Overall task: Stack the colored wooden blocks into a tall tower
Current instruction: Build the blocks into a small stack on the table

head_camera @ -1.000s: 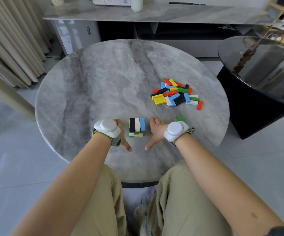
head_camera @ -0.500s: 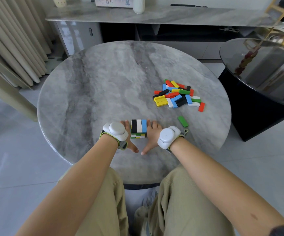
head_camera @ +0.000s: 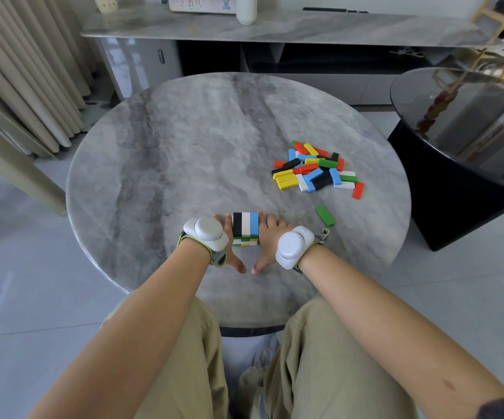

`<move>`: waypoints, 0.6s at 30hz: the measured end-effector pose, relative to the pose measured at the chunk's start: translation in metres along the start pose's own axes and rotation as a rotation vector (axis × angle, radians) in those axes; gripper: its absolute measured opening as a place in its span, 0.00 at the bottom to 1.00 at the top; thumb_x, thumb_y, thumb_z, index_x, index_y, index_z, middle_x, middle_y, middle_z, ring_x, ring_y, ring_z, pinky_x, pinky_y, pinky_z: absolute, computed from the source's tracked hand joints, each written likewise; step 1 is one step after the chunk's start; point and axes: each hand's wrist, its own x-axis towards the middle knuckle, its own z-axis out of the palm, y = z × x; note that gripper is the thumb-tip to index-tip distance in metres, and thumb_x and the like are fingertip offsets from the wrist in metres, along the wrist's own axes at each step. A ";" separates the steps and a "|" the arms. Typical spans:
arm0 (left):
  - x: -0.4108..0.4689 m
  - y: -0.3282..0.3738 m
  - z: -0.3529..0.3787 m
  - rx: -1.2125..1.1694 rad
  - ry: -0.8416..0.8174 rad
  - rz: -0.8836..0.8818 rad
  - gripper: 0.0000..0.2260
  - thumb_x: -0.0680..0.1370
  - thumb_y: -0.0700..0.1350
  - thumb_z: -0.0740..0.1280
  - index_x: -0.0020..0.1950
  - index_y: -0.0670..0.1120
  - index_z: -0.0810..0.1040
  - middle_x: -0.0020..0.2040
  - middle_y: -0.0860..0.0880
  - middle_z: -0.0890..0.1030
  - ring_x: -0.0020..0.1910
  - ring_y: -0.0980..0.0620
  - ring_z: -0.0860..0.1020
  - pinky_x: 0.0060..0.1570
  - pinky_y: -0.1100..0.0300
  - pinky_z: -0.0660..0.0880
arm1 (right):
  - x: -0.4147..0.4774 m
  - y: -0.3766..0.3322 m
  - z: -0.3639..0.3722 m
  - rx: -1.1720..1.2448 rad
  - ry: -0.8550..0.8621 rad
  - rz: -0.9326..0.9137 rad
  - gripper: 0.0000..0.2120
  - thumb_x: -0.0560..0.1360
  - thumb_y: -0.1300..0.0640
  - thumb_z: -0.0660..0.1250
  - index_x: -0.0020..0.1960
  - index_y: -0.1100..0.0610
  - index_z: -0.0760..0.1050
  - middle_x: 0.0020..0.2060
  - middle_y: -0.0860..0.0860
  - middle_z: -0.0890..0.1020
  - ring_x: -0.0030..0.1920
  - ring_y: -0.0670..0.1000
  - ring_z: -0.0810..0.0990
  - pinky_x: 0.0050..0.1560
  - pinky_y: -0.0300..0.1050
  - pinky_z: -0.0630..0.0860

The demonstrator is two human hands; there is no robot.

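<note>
My left grip [head_camera: 231,247] and my right grip [head_camera: 267,238] lie on the round grey marble surface [head_camera: 184,161], one on each side of the short stack of coloured wooden blocks [head_camera: 245,225]. The stack stands close to the near edge of the surface, about midway along it. Its top layer is three blocks side by side: black on the left, white in the middle, blue on the right. On the side facing me, green, white and yellow block ends show in the layers below.

The fingers of each grip are straight and lie flat against the stack, the left ones along the black block's side and the right ones along the blue block's side. Neither grip curls round anything. Both thumbs splay out toward the near edge, their tips near each other but apart. A white wrist-worn device [head_camera: 205,232] sits on my left wrist and another white wrist device [head_camera: 293,246] on my right.

A loose heap of red, yellow, blue, green, black and white wooden blocks [head_camera: 314,173] lies toward the right edge of the surface, well apart from the stack. A single green wooden block [head_camera: 325,215] lies flat between that heap and my right grip, touching neither. A single red wooden block [head_camera: 358,190] lies just beside the heap, on the side nearest the right edge.
</note>
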 end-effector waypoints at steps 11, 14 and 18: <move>0.005 -0.002 0.004 0.020 0.007 -0.008 0.63 0.60 0.73 0.67 0.75 0.43 0.31 0.77 0.43 0.43 0.76 0.39 0.51 0.73 0.42 0.56 | 0.000 0.003 0.000 -0.025 0.011 -0.006 0.56 0.65 0.38 0.72 0.75 0.62 0.41 0.69 0.59 0.60 0.66 0.60 0.68 0.59 0.52 0.70; 0.003 -0.003 0.003 0.027 0.021 -0.010 0.62 0.62 0.72 0.68 0.75 0.41 0.33 0.78 0.44 0.43 0.77 0.41 0.49 0.74 0.44 0.54 | 0.000 0.004 0.000 -0.029 0.016 -0.001 0.57 0.66 0.39 0.72 0.75 0.63 0.39 0.69 0.59 0.60 0.66 0.60 0.68 0.60 0.52 0.70; 0.002 -0.003 -0.001 -0.026 0.024 -0.006 0.62 0.62 0.70 0.69 0.75 0.42 0.33 0.77 0.44 0.45 0.76 0.41 0.51 0.74 0.44 0.55 | 0.000 0.006 -0.007 0.030 0.006 0.010 0.59 0.67 0.42 0.73 0.75 0.64 0.34 0.73 0.60 0.56 0.70 0.60 0.64 0.65 0.53 0.67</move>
